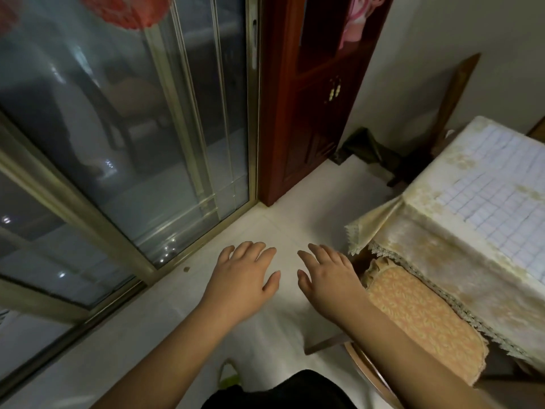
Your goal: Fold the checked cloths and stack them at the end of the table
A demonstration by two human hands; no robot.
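A white cloth with a blue check (498, 187) lies spread flat on the table (436, 240) at the right edge of the head view; the table wears a cream patterned cover with a lace hem. My left hand (244, 276) and my right hand (327, 273) hover side by side above the white floor, palms down, fingers relaxed and spread, holding nothing. Both hands are to the left of the table and apart from the cloth.
A chair with an orange patterned cushion (418, 314) stands tucked against the table, just right of my right arm. A glass sliding door (124, 137) fills the left. A dark red wooden cabinet (309, 98) stands at the back. White floor (295, 208) lies between them.
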